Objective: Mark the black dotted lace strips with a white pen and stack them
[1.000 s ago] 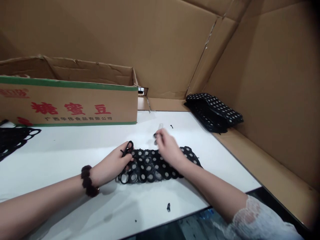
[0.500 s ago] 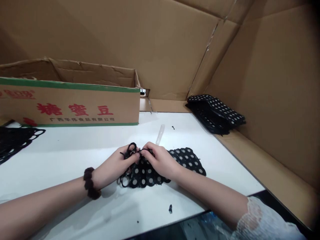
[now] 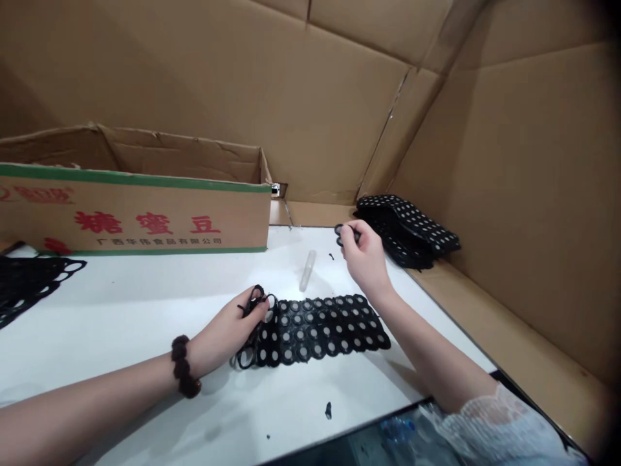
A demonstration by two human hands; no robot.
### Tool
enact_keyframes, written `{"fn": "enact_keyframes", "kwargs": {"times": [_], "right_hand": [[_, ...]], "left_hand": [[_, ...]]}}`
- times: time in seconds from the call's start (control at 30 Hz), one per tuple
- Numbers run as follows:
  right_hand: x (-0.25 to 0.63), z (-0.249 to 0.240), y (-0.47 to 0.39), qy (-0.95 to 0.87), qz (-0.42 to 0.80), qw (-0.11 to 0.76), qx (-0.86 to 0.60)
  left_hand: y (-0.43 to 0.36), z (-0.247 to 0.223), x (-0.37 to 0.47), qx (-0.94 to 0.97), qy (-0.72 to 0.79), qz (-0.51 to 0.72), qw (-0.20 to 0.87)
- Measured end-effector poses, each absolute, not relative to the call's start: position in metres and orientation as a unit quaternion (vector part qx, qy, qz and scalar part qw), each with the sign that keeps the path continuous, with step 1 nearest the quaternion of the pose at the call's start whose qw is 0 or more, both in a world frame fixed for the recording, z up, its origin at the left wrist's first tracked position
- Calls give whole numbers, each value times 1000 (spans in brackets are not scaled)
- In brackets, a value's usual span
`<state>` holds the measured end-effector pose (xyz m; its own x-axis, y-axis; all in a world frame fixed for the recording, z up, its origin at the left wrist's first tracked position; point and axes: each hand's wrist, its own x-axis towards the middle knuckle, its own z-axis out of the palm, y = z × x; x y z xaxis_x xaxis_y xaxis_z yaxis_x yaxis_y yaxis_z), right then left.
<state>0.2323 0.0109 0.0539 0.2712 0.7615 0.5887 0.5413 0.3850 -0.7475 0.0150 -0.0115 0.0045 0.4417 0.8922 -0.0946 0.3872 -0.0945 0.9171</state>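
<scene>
A black sheet of joined rings (image 3: 317,333), most of them filled with pale discs, lies on the white table. My left hand (image 3: 237,323) is closed on its left end, where some rings are open and empty. My right hand (image 3: 366,255) is raised beyond the sheet, fingers pinched around a small black ring-shaped piece (image 3: 341,234). That piece is apart from the sheet; part of it is hidden by the fingers. A clear plastic tube (image 3: 307,270) lies just behind the sheet.
A cardboard box (image 3: 145,220) with red characters stands at the back left. Folded black dotted sheets (image 3: 412,226) are piled at the back right, against cardboard walls. More black ring netting (image 3: 33,281) lies at the left edge. A black scrap (image 3: 328,410) is near the front.
My right hand has left the sheet and moved up and right, carrying a small black ring piece. The left hand stays on the sheet's end. The view has shifted slightly.
</scene>
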Motion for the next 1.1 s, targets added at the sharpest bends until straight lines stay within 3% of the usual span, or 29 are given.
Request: {"fn": "enact_keyframes", "kwargs": {"times": [0.23,0.37,0.43,0.63,0.7,0.87,1.1], "right_hand": [[149,134,113,-702,-1,589,-400],[118,139,179,-756,66,447,-473],[117,133,184,-778,57,417,-466],[145,106,83,-770,2,476,-425],[155,89,38,-782,51,429,-449],[173,38,-23,-832,275,187,-444],[165,12,-30,-821,236,170,-491]], "left_hand": [[-11,-1,17,640,441,289,559],[-9,3,15,606,447,292,590],[-4,8,9,612,429,255,614],[21,22,-15,632,308,38,710],[25,21,-18,636,314,34,704],[23,14,-14,646,308,72,695],[14,18,-11,694,325,73,638]]}}
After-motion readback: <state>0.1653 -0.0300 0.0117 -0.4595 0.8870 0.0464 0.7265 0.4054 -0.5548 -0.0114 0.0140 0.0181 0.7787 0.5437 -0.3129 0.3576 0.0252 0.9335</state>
